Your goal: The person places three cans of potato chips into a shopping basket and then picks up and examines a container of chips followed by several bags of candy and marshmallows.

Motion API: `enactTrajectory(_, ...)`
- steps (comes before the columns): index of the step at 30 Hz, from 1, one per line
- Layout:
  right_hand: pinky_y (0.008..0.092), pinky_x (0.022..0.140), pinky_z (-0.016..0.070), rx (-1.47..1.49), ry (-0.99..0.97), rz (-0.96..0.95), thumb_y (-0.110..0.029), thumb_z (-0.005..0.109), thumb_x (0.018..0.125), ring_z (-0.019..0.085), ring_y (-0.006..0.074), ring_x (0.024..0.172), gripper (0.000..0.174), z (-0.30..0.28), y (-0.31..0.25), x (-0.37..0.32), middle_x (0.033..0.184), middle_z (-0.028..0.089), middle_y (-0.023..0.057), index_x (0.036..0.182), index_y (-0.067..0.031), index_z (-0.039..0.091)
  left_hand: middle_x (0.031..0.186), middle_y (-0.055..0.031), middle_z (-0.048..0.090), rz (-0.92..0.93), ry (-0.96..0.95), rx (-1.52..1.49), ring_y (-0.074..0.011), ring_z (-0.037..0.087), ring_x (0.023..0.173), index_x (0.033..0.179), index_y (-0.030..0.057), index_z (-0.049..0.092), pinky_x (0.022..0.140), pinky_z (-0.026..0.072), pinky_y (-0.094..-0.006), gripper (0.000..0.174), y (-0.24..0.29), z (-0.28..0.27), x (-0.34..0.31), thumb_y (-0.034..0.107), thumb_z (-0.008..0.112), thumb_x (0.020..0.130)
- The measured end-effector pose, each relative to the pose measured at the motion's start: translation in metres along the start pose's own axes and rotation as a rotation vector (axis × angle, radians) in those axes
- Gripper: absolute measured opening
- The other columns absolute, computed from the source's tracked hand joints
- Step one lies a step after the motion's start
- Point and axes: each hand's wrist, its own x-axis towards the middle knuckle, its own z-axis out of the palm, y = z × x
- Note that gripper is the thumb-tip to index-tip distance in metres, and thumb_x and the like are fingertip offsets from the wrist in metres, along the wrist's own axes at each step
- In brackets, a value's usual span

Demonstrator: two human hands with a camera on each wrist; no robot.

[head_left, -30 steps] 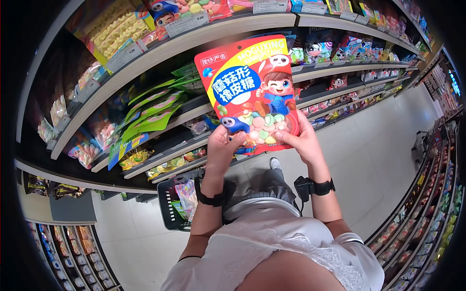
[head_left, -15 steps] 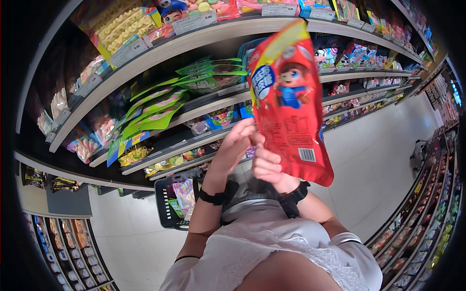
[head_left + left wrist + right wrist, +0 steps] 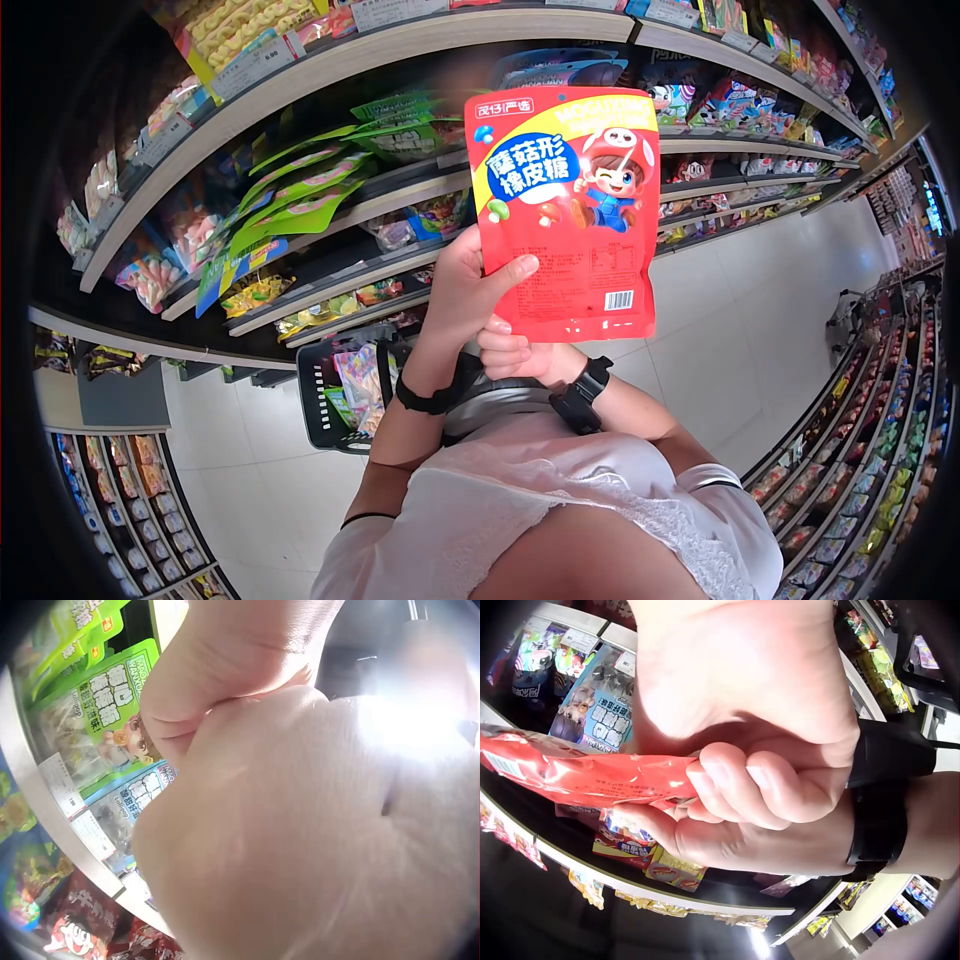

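In the head view a red candy bag (image 3: 575,235) stands upright with its back panel of small print and barcode facing the camera. My left hand (image 3: 470,295) grips its left edge, the thumb lying over the print. Just below, my right hand (image 3: 530,358) holds the lower left corner with curled fingers. The right wrist view shows those curled right fingers (image 3: 742,780) at the end of the red bag (image 3: 607,776), with the left hand (image 3: 742,851) beneath. Skin of the left hand (image 3: 285,825) fills most of the left wrist view, and the bag is hidden there.
Shelves of packaged sweets curve around ahead, with green bags (image 3: 310,195) jutting out at the left. A dark basket (image 3: 322,400) holding colourful packets is at the lower left. More shelving (image 3: 860,480) stands at the right, beyond the pale floor (image 3: 720,350).
The bag has turned from its front, with the candy window, to its back. My right hand has moved from the right side to the lower left corner; my left hand let go and took hold again.
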Motion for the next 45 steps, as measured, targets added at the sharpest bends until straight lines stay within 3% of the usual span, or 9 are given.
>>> enactTrajectory(13,0.0236,0.052,0.0390,-0.433,0.333,-0.159,-0.036,0.052,0.100,0.049,0.0122,0.054,0.033,-0.026,-0.034,-0.027,0.062,0.050,-0.0004,0.081,-0.0083,0.055,0.146,-0.0147,0.041,0.082,0.089,-0.007,-0.0181,0.044,0.130,0.151,0.0059,0.020,0.108,0.0332,-0.0332,0.062,-0.003,-0.029,-0.039,0.014,0.053,0.100)
enactTrajectory(15,0.0226,0.065,0.0469,-0.753,0.974,-0.529,-0.033,0.054,0.100,0.059,0.0080,0.071,0.027,0.013,-0.016,-0.006,0.079,0.064,-0.0014,0.096,-0.0079,0.064,0.152,-0.0103,0.034,0.133,0.020,-0.075,-0.0235,0.037,0.139,0.153,0.0098,0.021,0.114,0.0255,-0.0392,0.065,-0.018,-0.053,-0.066,0.040,0.046,0.101)
enactTrajectory(18,0.0253,0.085,0.0490,-1.040,0.868,-0.475,-0.025,0.059,0.099,0.061,0.0073,0.094,0.027,-0.030,-0.029,-0.035,0.102,0.068,0.0012,0.114,-0.0033,0.063,0.139,-0.0064,0.050,-0.129,0.199,0.237,-0.0185,0.053,0.121,0.142,0.0096,0.041,0.093,0.0495,-0.0352,0.079,-0.040,-0.092,-0.125,0.057,0.066,0.085)
enactTrajectory(20,0.0245,0.084,0.0488,-1.109,0.851,-0.450,-0.023,0.060,0.098,0.061,0.0068,0.093,0.025,-0.040,-0.020,-0.033,0.101,0.068,0.0009,0.114,-0.0036,0.063,0.118,-0.0027,0.063,-0.110,0.093,-0.184,-0.0144,0.063,0.103,0.129,0.0070,0.053,0.084,0.0528,-0.0301,0.062,-0.048,-0.115,-0.155,0.029,0.082,0.079)
enactTrajectory(23,0.0235,0.081,0.0487,-1.292,0.835,-0.279,-0.021,0.063,0.096,0.060,0.0060,0.089,0.020,-0.051,-0.012,-0.033,0.098,0.067,-0.0005,0.110,-0.0057,0.065,0.106,-0.0052,0.068,-0.380,0.614,0.125,-0.0161,0.067,0.092,0.119,0.0038,0.058,0.080,0.0545,-0.0305,0.045,-0.010,-0.088,-0.163,0.002,0.077,0.078)
enactTrajectory(35,0.0301,0.079,0.0501,-1.737,0.554,0.287,-0.027,0.071,0.089,0.064,0.0146,0.089,0.033,-0.055,-0.034,-0.030,0.099,0.071,0.0087,0.112,-0.0060,0.063,0.087,-0.0186,0.070,-0.351,1.069,1.409,-0.0334,0.069,0.076,0.096,0.0028,0.070,0.069,0.0528,-0.0417,0.021,-0.021,-0.214,-0.251,0.003,0.069,0.075)
enactTrajectory(38,0.0305,0.084,0.0496,-1.806,0.480,0.376,-0.029,0.069,0.091,0.064,0.0155,0.095,0.036,-0.021,-0.066,-0.028,0.102,0.069,0.0088,0.117,-0.0057,0.062,0.089,-0.0181,0.070,-0.662,0.966,1.473,-0.0361,0.068,0.083,0.096,0.0070,0.071,0.072,0.0537,-0.0448,0.019,-0.078,-0.233,-0.261,0.011,0.066,0.078)
enactTrajectory(43,0.0308,0.085,0.0513,-2.245,0.438,0.217,-0.029,0.070,0.089,0.065,0.0174,0.098,0.041,0.126,-0.141,-0.006,0.102,0.068,0.0078,0.121,-0.0053,0.060,0.114,-0.0290,0.064,-1.067,0.469,0.969,-0.0394,0.061,0.113,0.128,-0.0039,0.056,0.094,0.0479,-0.0459,0.082,-0.161,-0.225,-0.255,0.061,0.065,0.080)
enactTrajectory(45,0.0314,0.087,0.0502,-2.360,0.500,-0.069,-0.027,0.071,0.088,0.062,0.0175,0.105,0.044,0.198,-0.159,0.006,0.110,0.065,0.0077,0.125,-0.0056,0.059,0.085,-0.0212,0.071,-0.997,0.438,0.909,-0.0311,0.072,0.086,0.098,-0.0074,0.068,0.075,0.0551,-0.0414,0.061,-0.194,-0.219,-0.252,0.050,0.070,0.080)
